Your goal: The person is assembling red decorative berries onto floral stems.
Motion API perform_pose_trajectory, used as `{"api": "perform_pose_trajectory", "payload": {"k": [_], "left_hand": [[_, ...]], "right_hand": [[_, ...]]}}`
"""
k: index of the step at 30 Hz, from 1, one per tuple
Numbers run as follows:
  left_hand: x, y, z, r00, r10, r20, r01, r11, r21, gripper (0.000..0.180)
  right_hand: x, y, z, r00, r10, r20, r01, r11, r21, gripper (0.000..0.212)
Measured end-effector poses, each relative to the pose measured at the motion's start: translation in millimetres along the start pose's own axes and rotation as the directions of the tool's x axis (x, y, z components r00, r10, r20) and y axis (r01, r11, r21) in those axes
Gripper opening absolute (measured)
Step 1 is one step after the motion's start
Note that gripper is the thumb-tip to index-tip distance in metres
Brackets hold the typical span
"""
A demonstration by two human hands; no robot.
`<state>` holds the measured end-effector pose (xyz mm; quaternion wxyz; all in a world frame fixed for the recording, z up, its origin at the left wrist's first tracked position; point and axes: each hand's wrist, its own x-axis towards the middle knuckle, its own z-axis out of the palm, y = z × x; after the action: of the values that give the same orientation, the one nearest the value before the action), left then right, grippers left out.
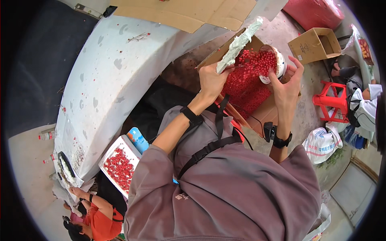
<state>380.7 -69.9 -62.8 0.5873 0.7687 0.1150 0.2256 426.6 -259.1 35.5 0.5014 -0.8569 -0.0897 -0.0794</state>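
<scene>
My left hand is closed on a pale green, rough-edged strip that slants up and away; its exact kind I cannot make out. Thumb and fingers of my right hand grip a white round tub, tipped on its side with its mouth to the left. Small red berry-like beads fill its mouth and spread out in front of it. Below lies an open cardboard box with many more red beads inside. A thin dark stem shows by my left fingertips.
At left stands a table under a white patterned cover, with cardboard on its far end. A white tray of red beads sits beside my left arm. A red stool, white sack and another person are around.
</scene>
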Motion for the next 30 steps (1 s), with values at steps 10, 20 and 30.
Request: {"api": "perform_pose_trajectory", "payload": {"k": [10,20,30], "left_hand": [[2.7,11.4,5.8,0.994,-0.099,0.038,0.096,0.992,0.077,0.012],[3.1,-0.4,7.4,0.999,-0.037,0.034,0.037,0.999,-0.005,0.012],[-10.2,55.9,-32.6,0.95,-0.304,0.067,0.311,0.925,-0.22,0.011]], "right_hand": [[-0.5,-22.3,1.9,0.994,-0.002,-0.106,-0.001,1.0,-0.028,0.063],[-10.9,-31.1,7.9,0.995,0.02,-0.099,-0.012,0.996,0.083,0.067],[19.8,162.0,22.2,0.942,0.329,0.069,-0.324,0.943,-0.077,0.063]]}}
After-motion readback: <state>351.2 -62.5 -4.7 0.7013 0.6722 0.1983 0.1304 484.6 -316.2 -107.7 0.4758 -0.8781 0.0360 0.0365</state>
